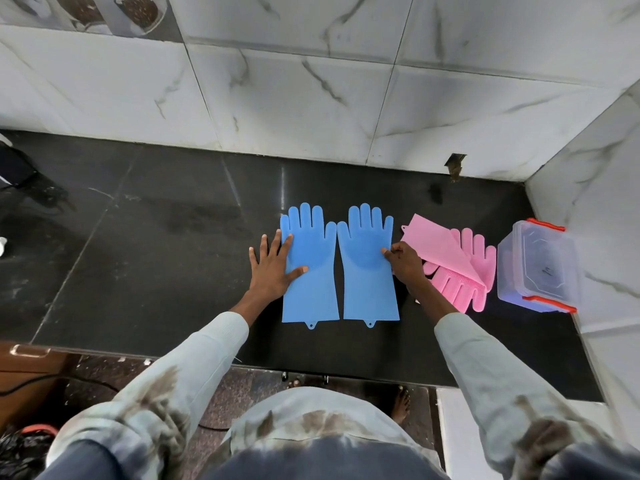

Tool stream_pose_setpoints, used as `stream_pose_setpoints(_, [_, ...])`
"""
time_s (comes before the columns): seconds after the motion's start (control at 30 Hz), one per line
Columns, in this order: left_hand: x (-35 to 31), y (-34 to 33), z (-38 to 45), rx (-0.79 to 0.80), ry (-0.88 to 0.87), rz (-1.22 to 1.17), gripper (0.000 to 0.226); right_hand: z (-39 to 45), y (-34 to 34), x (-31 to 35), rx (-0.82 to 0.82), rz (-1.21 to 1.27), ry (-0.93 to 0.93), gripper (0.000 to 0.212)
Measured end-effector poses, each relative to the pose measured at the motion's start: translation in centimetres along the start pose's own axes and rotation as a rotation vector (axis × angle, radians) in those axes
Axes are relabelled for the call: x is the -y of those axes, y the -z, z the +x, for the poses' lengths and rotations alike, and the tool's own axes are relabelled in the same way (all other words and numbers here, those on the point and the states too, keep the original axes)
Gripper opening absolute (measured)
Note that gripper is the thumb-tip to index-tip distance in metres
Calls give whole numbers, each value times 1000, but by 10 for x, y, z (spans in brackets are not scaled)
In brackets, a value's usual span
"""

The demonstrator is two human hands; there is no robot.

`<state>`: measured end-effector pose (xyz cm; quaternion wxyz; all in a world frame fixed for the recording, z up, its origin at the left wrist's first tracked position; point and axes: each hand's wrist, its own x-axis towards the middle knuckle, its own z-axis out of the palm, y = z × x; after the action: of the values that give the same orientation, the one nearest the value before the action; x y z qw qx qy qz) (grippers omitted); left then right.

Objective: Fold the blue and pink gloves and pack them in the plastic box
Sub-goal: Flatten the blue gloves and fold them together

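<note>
From the head camera, two blue gloves lay flat and side by side on the black stone counter (pixel 173 271), fingers pointing toward the marble-tiled wall (pixel 311 98) and cuffs toward the person. The left blue glove (pixel 309 271) and the right blue glove (pixel 369 271) were just beside each other, their thumbs nearly meeting in the gap between them. The left hand (pixel 273 268) lay spread and flat, its thumb and forefinger resting on the outer edge of the left blue glove while the other fingers rested on the counter. The right hand (pixel 405 265) had its fingers curled, pinching the outer edge of the right blue glove near the palm. To the right of that hand, the pink gloves (pixel 460 265) lay in a loose, overlapped heap, one with its cuff turned over the other, whose ribbed fingers pointed toward the person. Just beside the pink heap, at the counter's right end near the side wall, stood the plastic box (pixel 540 268), clear with red-orange latches and its lid on. Pale, stained sleeves (pixel 485 358) covered both forearms.
</note>
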<state>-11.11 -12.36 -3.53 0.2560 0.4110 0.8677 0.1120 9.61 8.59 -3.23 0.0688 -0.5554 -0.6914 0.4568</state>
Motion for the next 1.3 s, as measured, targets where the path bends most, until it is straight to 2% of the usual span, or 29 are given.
stream_pose_setpoints(0.13, [1, 3, 3, -57, 24, -65, 82, 0, 3, 1, -17, 35, -48, 45])
stream_pose_setpoints(0.33, [19, 8, 4, -137, -1, -25, 55, -1, 4, -4, -60, 11, -74, 41])
stream_pose_setpoints(0.47, [26, 11, 5, -151, -28, 23, 55, 0, 4, -5, -38, 53, -93, 37])
stream_pose_setpoints(0.7, [30, 12, 6, -183, -34, -4, 58, 4, 4, 4, 69, 134, -140, 43])
stream_pose_setpoints(0.83, [28, 16, 8, -300, 13, -328, 52, 2, -6, 23, 143, 152, -97, 21])
stream_pose_setpoints(0.93, [26, 18, 11, -327, 46, -562, 37, 0, -18, 41, 156, 78, 8, 26])
stream_pose_setpoints(1.03, [23, 19, 16, -269, 119, -759, 30, -4, -37, 63, 153, -10, 120, 30])
stream_pose_setpoints(1.2, [21, 19, 19, -231, 168, -853, 30, -21, -87, 101, 191, -172, 264, 28])
stream_pose_setpoints(1.3, [23, 22, 19, -222, 181, -916, 38, -35, -118, 111, 316, -249, 306, 16])
